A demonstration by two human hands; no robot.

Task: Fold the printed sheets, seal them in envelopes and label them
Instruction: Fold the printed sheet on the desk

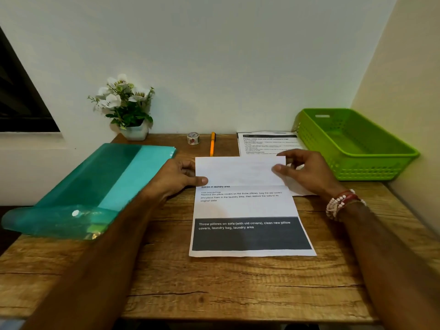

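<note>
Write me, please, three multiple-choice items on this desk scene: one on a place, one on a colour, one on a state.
1. The slim orange pen lies: A. in a drawer; B. on the wooden table, just right of the small patterned tape roll; C. on a chair.
2. The perforated plastic basket at the right is: A. green; B. red; C. black.
3. The white printed sheet pinched by the left hand and right hand is: A. crumpled into a ball; B. folded over at its far end; C. torn in two.
Answers: 1 B, the pen rests on bare wood beside the roll. 2 A, its walls are bright green. 3 B, a blank flap covers the upper text.
</note>
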